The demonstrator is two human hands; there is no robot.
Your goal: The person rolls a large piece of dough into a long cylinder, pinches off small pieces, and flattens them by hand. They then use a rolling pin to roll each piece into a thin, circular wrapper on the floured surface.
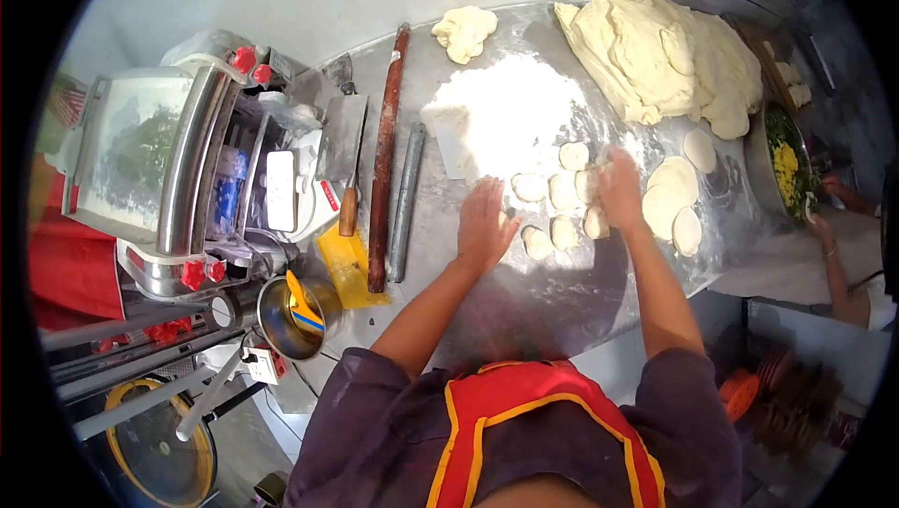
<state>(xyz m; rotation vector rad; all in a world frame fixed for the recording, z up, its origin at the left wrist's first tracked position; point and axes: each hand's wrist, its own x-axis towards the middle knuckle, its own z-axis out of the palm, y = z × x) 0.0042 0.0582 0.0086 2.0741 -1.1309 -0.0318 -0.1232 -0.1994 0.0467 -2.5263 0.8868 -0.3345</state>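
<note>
**Floured grey metal tabletop (435, 227) with small, pale, rounded dough pieces (564, 191) in a cluster**

White flour (515, 101) lies thickly over the middle of the tabletop. The dough pieces sit at its near edge, some touching, others slightly apart. Beyond them, to the right, rests a large, cream-coloured, folded mass of dough (660, 54); a smaller irregular cream lump (464, 33) lies near the far edge. Thin, pale, flat dough rounds (687, 231) lie to the right of the pieces, a few overlapping. On the left are a long reddish-brown rolling pin (385, 152) and a thinner grey rod (406, 204).

The left hand (485, 222) is spread low over the tabletop, left of the pieces, its fingers extended and slightly parted, with nothing visible in them. The right hand (620, 191) is at the cluster's right side, fingers extended and open; no grip shows, and whether they touch the nearest piece cannot be told.

The small pieces look light, soft and easily dented, their floured skins probably dry enough not to cling. Each would best be taken by its sides with light, even pressure. The flat rounds look limp and likely to stretch or fold, so broad support underneath suits them. The big mass looks heavy and slack, likely to sag unless both hands support it from below.
</note>
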